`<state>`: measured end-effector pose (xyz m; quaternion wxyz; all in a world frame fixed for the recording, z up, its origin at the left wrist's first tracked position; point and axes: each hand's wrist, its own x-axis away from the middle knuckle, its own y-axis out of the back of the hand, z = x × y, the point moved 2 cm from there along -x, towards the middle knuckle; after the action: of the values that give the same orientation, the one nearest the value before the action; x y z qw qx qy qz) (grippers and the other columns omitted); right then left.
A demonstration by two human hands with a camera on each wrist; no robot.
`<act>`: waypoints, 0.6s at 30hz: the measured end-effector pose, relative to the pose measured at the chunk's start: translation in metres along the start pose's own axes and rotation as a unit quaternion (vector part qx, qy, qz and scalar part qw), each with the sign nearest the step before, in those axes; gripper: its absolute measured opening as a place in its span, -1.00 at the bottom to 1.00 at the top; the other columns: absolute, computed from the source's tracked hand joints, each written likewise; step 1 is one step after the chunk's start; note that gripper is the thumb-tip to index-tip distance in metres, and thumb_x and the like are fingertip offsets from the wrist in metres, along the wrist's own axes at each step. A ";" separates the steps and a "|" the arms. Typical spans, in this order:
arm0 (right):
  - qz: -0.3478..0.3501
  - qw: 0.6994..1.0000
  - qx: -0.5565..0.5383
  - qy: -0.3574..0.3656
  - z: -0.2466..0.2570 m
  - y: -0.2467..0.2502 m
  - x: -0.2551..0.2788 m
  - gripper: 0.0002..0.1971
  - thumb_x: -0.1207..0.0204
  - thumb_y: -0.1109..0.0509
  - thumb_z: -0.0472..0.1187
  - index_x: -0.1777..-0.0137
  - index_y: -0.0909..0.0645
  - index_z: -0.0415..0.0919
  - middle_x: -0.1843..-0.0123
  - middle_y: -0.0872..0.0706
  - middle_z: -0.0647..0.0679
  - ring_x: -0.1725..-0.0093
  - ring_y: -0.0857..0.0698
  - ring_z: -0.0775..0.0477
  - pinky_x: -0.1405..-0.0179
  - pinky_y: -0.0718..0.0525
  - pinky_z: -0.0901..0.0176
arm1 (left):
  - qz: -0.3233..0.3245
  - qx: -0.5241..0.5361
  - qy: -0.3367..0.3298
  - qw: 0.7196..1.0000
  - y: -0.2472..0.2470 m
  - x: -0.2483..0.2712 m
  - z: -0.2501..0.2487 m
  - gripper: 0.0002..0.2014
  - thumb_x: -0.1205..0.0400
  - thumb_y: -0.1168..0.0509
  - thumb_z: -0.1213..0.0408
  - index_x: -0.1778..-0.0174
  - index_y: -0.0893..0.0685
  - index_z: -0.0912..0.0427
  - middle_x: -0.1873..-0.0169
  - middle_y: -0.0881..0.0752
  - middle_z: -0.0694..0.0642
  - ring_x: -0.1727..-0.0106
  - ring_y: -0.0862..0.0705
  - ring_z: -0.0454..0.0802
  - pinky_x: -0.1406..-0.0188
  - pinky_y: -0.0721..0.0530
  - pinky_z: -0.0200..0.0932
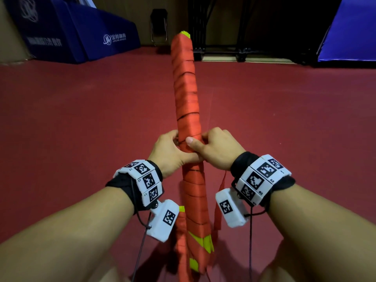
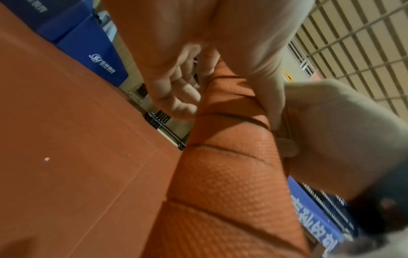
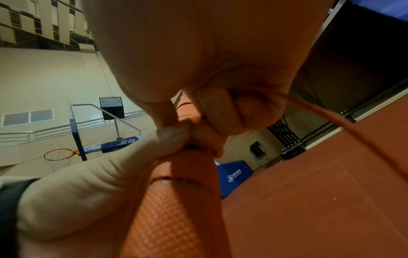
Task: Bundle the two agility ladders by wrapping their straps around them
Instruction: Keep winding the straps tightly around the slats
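Observation:
A long ladder bundle, wound all over in orange strap, stands upright in front of me, with yellow rungs showing at its top and bottom ends. My left hand grips the bundle at mid-height from the left, thumb across its front. My right hand grips it from the right at the same height, thumb laid on the front, and a loose orange strap tail runs out of its curled fingers. That tail hangs below the right wrist. A second orange-wrapped bundle lies lower left.
The floor is dark red sports flooring. Blue padded mats stand at the back left and another blue mat at the back right. A folding chair and a black wheeled rack stand at the far wall.

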<state>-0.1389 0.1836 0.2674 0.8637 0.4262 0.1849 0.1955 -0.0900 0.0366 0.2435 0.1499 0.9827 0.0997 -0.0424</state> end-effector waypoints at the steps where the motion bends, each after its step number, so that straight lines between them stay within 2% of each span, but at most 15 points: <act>1: 0.001 1.000 -0.007 0.004 -0.001 0.001 -0.001 -0.44 -0.67 -0.25 0.23 0.33 -0.61 -0.26 0.34 -0.71 -0.19 0.21 -0.67 -0.25 0.23 -0.57 0.01 | 0.005 0.013 -0.001 1.000 0.000 0.000 0.000 -0.45 -0.15 -0.76 0.15 -0.03 -0.76 0.06 0.28 -0.81 -0.13 0.29 -0.71 -0.32 0.28 -0.61 -0.41; 3: 0.004 1.000 -0.021 0.009 -0.005 0.001 -0.002 -0.44 -0.71 -0.21 0.18 0.27 -0.65 -0.30 0.28 -0.76 -0.24 0.16 -0.71 -0.29 0.11 -0.65 -0.07 | 0.022 0.044 0.008 0.999 0.001 0.000 0.001 -0.38 -0.11 -0.74 0.05 -0.09 -0.74 0.02 0.09 -0.86 -0.02 0.09 -0.79 -0.21 0.17 -0.67 -0.35; 5: 0.009 0.999 -0.039 0.010 -0.008 0.002 -0.002 -0.43 -0.73 -0.19 0.15 0.28 -0.65 -0.32 0.30 -0.76 -0.24 0.23 -0.71 -0.24 0.14 -0.66 -0.05 | 0.046 0.075 0.027 0.996 0.000 0.001 0.002 -0.41 -0.24 -0.72 0.16 -0.19 -0.70 0.02 -0.02 -0.86 0.07 -0.03 -0.82 -0.08 0.14 -0.73 -0.22; 7: 0.012 0.998 -0.057 0.005 -0.010 0.003 -0.004 -0.44 -0.75 -0.19 0.12 0.35 -0.63 -0.27 0.41 -0.72 -0.11 0.41 -0.65 -0.04 0.30 -0.57 0.08 | 0.067 0.115 0.038 0.990 -0.003 0.001 0.002 -0.51 -0.47 -0.60 0.45 -0.28 -0.66 0.09 0.02 -0.86 0.16 0.02 -0.84 0.04 0.17 -0.77 -0.13; 9: 0.007 0.998 -0.064 0.001 -0.012 0.003 -0.005 -0.46 -0.76 -0.19 0.10 0.40 -0.62 -0.19 0.48 -0.68 0.01 0.52 -0.58 0.13 0.39 -0.46 0.24 | 0.080 0.141 0.040 0.986 -0.004 0.002 0.000 -0.53 -0.57 -0.44 0.63 -0.35 -0.63 0.15 0.08 -0.85 0.23 0.13 -0.85 0.06 0.22 -0.78 -0.13; 12: 0.007 0.998 -0.066 -0.001 -0.013 0.003 -0.006 -0.48 -0.76 -0.19 0.10 0.40 -0.60 -0.14 0.49 -0.67 0.06 0.53 -0.57 0.19 0.41 -0.44 0.30 | 0.079 0.150 0.047 0.984 -0.003 0.001 0.002 -0.49 -0.60 -0.36 0.67 -0.42 -0.61 0.15 0.05 -0.83 0.25 0.13 -0.83 0.10 0.22 -0.80 -0.05; 15: 0.013 0.998 -0.061 -0.004 -0.013 0.001 -0.006 -0.49 -0.75 -0.20 0.10 0.39 -0.61 -0.14 0.47 -0.68 0.05 0.47 -0.61 0.13 0.38 -0.46 0.27 | 0.080 0.146 0.057 0.984 -0.002 0.000 0.005 -0.48 -0.61 -0.35 0.67 -0.43 -0.62 0.12 -0.02 -0.83 0.30 0.01 -0.81 0.24 0.01 -0.81 0.16; 18: 0.006 0.999 -0.053 -0.012 -0.014 0.001 -0.008 -0.45 -0.75 -0.20 0.11 0.43 -0.62 -0.14 0.52 -0.66 0.07 0.47 -0.61 0.14 0.32 -0.48 0.22 | 0.069 0.147 0.060 0.985 0.000 -0.001 0.006 -0.46 -0.61 -0.32 0.70 -0.47 -0.60 0.15 -0.09 -0.82 0.34 -0.05 -0.82 0.29 -0.09 -0.79 0.26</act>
<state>-0.1527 0.1899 0.2617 0.8859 0.3834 0.1617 0.2051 -0.0910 0.0348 0.2379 0.0004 0.9994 0.0329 0.0133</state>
